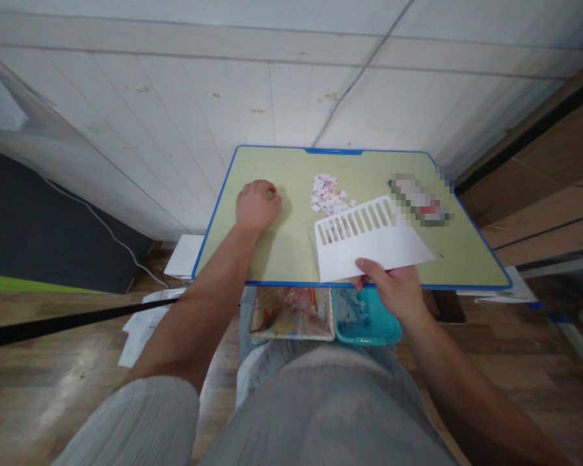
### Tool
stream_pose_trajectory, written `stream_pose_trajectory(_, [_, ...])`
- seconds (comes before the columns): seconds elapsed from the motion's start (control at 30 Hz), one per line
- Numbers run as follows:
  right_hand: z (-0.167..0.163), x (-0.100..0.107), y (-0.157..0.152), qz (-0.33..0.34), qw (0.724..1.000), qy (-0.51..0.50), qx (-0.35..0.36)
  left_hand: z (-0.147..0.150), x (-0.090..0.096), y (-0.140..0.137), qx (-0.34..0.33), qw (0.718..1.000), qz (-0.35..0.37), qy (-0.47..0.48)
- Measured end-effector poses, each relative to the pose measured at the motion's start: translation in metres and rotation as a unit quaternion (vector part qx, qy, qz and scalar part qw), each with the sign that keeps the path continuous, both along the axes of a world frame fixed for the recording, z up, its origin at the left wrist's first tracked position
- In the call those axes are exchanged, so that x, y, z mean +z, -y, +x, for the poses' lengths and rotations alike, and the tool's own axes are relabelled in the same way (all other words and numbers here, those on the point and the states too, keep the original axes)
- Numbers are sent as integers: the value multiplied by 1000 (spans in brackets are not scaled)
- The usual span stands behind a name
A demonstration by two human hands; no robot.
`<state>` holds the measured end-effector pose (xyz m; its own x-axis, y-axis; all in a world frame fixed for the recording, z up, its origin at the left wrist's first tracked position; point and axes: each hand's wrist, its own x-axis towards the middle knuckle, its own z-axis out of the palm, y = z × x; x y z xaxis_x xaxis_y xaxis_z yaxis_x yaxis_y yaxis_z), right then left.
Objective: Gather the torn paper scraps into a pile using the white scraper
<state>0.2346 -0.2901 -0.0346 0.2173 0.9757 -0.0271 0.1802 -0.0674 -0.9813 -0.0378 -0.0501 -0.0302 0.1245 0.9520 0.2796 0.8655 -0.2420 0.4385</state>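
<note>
My right hand [393, 285] grips the near edge of a white sheet with a row of cut-out slots [352, 249], thumb on top. The sheet is held over the near part of a pale green tabletop with a blue rim [286, 252]. Just beyond its slotted edge lies a pile of small white and pinkish paper scraps [328, 193]. To the left of the pile, my left hand [258, 204] rests on the tabletop with its fingers curled closed. Whatever those fingers hold, if anything, is hidden.
A blurred-out flat object [420, 199] lies at the tabletop's right. Below the front edge are a patterned box [296, 333] and a turquoise plastic tub [369, 335]. The white panelled wall [175, 129] stands behind the table. A black strap [78, 320] crosses at left.
</note>
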Motion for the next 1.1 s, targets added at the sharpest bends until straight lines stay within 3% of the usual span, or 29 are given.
stream_pose_trajectory(0.17, [-6,-5,0,15,998,25,-53,1,2,1,2,1000,-5,-4])
stream_pose_trajectory(0.53, [-1,6,2,1,1000,25,19,2,1,1,7,1000,0,5])
stream_pose_trajectory(0.73, [-6,8,-2,23,999,5,-42,3,5,4,7,1000,-11,8])
stream_pose_trajectory(0.97, [-2,11,-30,85,980,16,-180,3,3,3,3,1000,-5,-3])
stream_pose_trajectory(1.1, [1,5,-52,96,978,13,-184,2,0,1,4,1000,4,2])
